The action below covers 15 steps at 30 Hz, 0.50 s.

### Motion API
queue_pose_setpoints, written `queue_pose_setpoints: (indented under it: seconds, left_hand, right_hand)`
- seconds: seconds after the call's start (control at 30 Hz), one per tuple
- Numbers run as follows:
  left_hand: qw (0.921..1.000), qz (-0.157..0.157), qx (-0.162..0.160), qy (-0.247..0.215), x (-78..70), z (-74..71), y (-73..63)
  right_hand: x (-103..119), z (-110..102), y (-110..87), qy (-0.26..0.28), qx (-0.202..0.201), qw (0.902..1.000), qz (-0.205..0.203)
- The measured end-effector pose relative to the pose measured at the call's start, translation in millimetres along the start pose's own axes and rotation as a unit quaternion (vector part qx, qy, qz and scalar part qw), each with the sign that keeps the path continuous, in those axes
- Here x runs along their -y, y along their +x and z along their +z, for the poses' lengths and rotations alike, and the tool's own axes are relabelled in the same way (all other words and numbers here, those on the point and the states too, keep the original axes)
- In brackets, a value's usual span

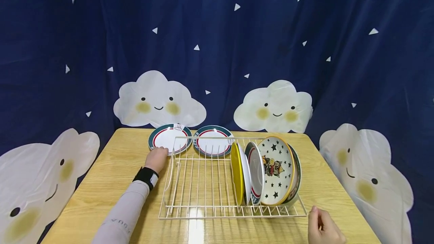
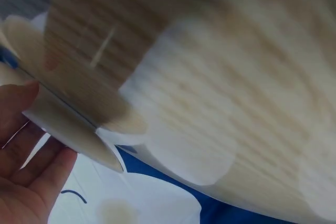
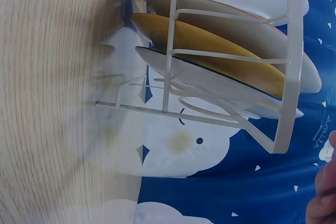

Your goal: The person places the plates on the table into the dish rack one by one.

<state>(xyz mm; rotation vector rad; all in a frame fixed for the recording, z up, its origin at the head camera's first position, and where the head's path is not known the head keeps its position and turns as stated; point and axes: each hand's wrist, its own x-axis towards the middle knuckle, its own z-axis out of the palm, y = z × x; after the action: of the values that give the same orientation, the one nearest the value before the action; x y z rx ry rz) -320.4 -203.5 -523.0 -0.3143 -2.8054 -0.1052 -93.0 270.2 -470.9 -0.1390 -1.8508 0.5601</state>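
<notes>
My left hand (image 1: pixel 157 159) is at the near rim of a white plate (image 1: pixel 169 138) with a green band and red ring, lying at the back left of the table. In the left wrist view, the left thumb and fingers (image 2: pixel 58 177) pinch the plate's edge (image 2: pixel 73 129) from either side. Low at the right, my right hand (image 1: pixel 325 227) hovers beside the front corner of a white wire dish rack (image 1: pixel 234 217), its fingers loosely curled around nothing. Only part of this hand shows in the right wrist view.
A similar plate (image 1: pixel 213 142) lies behind the rack. In the rack's right half stand a yellow plate (image 1: pixel 237 176), a white plate (image 1: pixel 246 176), a green-rimmed plate (image 1: pixel 256 172), a star-patterned dish (image 1: pixel 276 183) and dishes behind it. A dark blue curtain (image 1: pixel 217 48) hangs beyond the table.
</notes>
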Motion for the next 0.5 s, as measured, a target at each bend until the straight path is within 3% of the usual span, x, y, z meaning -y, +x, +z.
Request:
queue_pose_setpoints:
  seconds: [0.13, 0.23, 0.4, 0.5]
  left_hand:
    - [0.9998, 0.014, -0.009, 0.011, 4.4, 7.8, -0.3]
    - [0.9994, 0.023, -0.021, 0.014, 8.8, 10.7, -0.1]
    - [0.9976, 0.02, -0.066, 0.003, 11.4, 4.9, 1.3]
    - [0.9961, 0.011, -0.088, -0.008, 10.6, -3.7, 3.0]
  right_hand:
    - [1.0, 0.7, -0.7, -0.012, 0.007, 0.9999, 0.009]
    - [-2.8, 1.4, 0.7, -0.039, 0.055, 0.9973, 0.031]
    - [-7.9, 2.7, 4.1, -0.099, 0.173, 0.9764, 0.084]
    - [-9.9, 4.4, 4.5, -0.11, 0.204, 0.9671, 0.104]
